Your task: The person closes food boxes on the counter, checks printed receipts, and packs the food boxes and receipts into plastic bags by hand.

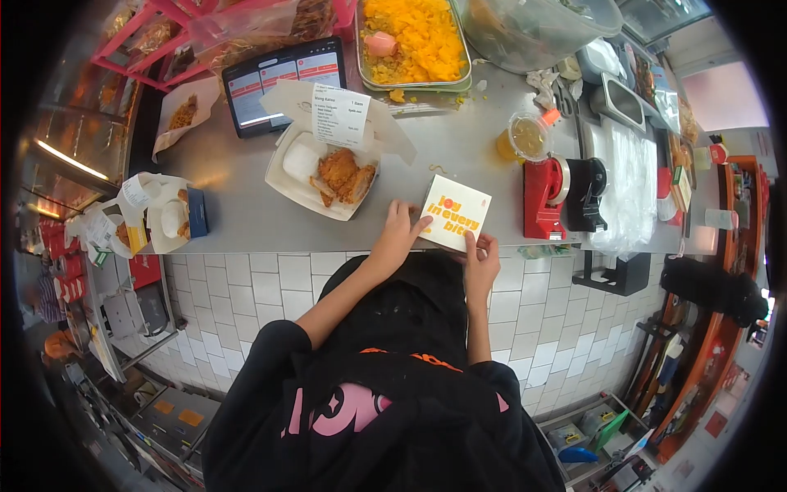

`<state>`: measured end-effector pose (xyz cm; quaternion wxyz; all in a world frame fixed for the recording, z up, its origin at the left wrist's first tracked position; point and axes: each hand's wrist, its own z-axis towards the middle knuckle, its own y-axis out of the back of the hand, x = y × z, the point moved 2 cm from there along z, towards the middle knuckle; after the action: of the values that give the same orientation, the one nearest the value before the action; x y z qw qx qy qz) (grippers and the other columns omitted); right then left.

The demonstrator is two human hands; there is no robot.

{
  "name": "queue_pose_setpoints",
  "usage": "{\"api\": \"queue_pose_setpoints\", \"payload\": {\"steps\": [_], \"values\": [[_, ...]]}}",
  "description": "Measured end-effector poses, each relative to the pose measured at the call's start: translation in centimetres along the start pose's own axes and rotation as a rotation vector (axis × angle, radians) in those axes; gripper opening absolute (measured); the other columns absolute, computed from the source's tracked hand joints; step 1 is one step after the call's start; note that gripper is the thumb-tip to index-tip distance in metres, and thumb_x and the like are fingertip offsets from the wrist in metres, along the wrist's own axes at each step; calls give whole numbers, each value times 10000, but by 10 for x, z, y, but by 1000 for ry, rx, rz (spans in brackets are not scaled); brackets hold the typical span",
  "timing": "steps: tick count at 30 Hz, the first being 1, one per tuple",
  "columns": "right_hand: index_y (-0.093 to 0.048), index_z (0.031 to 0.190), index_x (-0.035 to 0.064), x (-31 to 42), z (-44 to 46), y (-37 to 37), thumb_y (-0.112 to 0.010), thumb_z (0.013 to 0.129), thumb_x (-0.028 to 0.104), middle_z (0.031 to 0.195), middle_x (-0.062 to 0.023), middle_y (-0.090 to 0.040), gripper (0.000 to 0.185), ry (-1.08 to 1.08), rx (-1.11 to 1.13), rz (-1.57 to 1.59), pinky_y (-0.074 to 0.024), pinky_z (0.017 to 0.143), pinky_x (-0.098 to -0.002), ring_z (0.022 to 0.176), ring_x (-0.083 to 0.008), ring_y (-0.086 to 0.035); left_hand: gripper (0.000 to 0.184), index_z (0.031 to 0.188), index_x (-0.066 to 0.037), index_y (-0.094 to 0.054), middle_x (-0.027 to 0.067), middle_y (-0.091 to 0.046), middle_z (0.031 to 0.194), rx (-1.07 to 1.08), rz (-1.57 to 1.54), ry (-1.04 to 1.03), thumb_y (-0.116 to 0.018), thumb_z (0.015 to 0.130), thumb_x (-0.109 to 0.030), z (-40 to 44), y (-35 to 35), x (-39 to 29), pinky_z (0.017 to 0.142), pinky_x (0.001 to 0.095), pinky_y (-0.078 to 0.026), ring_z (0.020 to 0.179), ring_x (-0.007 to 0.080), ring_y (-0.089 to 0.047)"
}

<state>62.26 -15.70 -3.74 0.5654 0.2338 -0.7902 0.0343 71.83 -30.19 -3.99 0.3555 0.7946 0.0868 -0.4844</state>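
Note:
A closed white box (pixel 456 211) with orange and yellow lettering lies at the steel counter's front edge. My left hand (pixel 399 228) is at its left side, the thumb on its lid and the fingers bent beside it. My right hand (pixel 482 251) grips the lower right corner between thumb and fingers. Left of the box, an open paper box (pixel 283 176) holds fried chicken (pixel 338 174) and a white lidded tub (pixel 304 157). A printed receipt (pixel 340 116) stands against its raised lid.
Behind are a tablet (pixel 283 82) and a tray of yellow-orange food (pixel 414 41). To the right stand a drink cup (pixel 525 139), red tape dispenser (pixel 544 201), black dispenser (pixel 585 194) and plastic bags (pixel 627 184). More food boxes (pixel 168 215) sit at the left edge.

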Motion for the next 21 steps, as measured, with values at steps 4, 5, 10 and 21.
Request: {"api": "queue_pose_setpoints", "payload": {"steps": [4, 5, 10, 21], "values": [[-504, 1079, -47, 5, -6, -3, -566, 885, 203, 895, -135, -593, 323, 47, 20, 13, -536, 627, -281, 824, -176, -610, 475, 1087, 75, -454, 273, -489, 1092, 37, -21, -82, -510, 892, -354, 3, 1, -1, 874, 387, -403, 1031, 373, -496], [-503, 1100, -42, 4, -4, -2, -564, 887, 198, 880, -133, -614, 327, 52, 36, -20, -514, 664, -278, 844, -178, -610, 471, 1101, 75, -445, 280, -485, 1104, 110, -1, -85, -497, 900, -348, 5, 2, 1, 875, 392, -403, 1036, 375, -495], [-487, 1139, -36, -8, 2, 5, -548, 896, 203, 899, -122, -606, 346, 98, 126, -86, -481, 728, -269, 857, -169, -604, 517, 1120, 85, -402, 263, -528, 1050, 193, -46, 18, -515, 888, -364, 9, 18, -24, 835, 393, -433, 964, 368, -546], [-408, 1124, -63, 28, -1, -2, -673, 807, 172, 1095, -166, -467, 475, 158, 228, -14, -502, 639, -274, 916, -207, -593, 506, 1237, 21, -412, 106, -533, 1167, 566, -968, 379, -508, 883, -327, 36, 1, -20, 901, 318, -423, 1048, 168, -535]]}}
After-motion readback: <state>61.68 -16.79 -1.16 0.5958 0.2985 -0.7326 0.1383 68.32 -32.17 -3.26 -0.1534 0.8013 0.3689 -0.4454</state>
